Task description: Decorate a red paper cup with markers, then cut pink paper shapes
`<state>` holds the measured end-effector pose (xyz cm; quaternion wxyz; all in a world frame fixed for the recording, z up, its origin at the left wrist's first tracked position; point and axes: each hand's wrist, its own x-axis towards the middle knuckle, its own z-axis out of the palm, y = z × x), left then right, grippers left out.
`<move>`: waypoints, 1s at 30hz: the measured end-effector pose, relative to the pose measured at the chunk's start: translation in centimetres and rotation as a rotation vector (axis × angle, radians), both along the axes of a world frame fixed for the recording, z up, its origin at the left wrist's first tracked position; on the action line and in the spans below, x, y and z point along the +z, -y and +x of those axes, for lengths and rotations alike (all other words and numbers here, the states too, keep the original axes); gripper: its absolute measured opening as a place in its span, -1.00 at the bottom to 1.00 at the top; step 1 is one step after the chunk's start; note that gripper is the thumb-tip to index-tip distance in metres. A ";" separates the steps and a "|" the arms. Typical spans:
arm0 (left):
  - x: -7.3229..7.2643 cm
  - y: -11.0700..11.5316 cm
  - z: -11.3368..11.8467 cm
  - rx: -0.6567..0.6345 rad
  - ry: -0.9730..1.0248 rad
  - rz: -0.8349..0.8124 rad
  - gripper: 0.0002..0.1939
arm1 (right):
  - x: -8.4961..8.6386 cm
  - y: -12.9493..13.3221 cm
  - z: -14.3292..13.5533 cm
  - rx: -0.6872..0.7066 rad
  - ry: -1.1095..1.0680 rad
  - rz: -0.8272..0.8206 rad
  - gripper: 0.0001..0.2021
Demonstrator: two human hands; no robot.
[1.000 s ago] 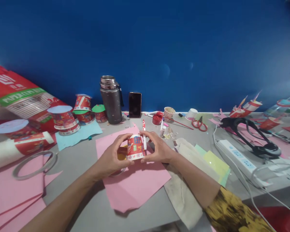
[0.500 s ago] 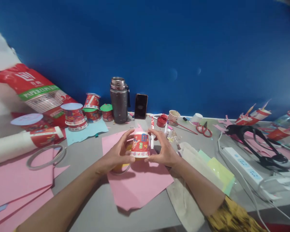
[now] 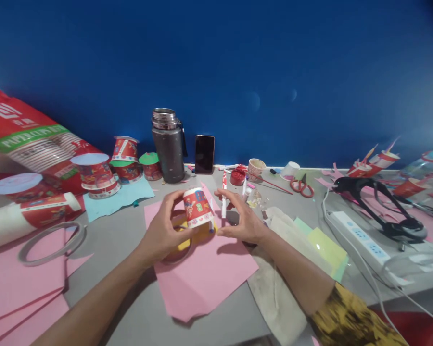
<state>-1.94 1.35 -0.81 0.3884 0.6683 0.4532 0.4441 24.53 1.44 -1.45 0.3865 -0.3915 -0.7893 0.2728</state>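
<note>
Left forearm point(image 3: 104, 293) slanting in from the desk's point(image 3: 147, 307) near edge, and here's the left hand point(image 3: 168, 223), thumb low, fingers curled high, pinching a red printed paper cup point(image 3: 197, 207), wide end down and leaning, above a pink paper sheet point(image 3: 209, 283)! Facing it, the right hand point(image 3: 243, 218) bends into a C, thumb and index spread, clear of the cup, a slim white-and-red marker point(image 3: 224, 204) caught near-upright among its fingers
</note>
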 end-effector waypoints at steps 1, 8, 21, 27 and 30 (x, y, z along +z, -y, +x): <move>-0.1 -0.2 -0.1 0.082 -0.013 0.062 -0.16 | 0.0 -0.1 0.1 -0.018 -0.034 -0.009 -0.16; -0.6 -1.4 -0.6 0.293 -0.038 0.141 -0.14 | 0.6 -1.1 -0.1 -0.301 0.199 -0.066 -0.72; -0.7 -1.3 -0.7 0.314 -0.081 0.152 -0.22 | 1.0 -0.7 -2.1 -0.195 0.488 -0.099 -0.53; -0.6 -0.9 -0.4 0.289 -0.077 0.133 -0.22 | -0.5 -0.3 -2.1 -0.183 0.503 -0.054 -0.60; -0.5 -0.8 -0.4 0.289 -0.087 0.123 -0.22 | -0.6 -0.3 -2.0 -0.167 0.507 -0.054 -0.65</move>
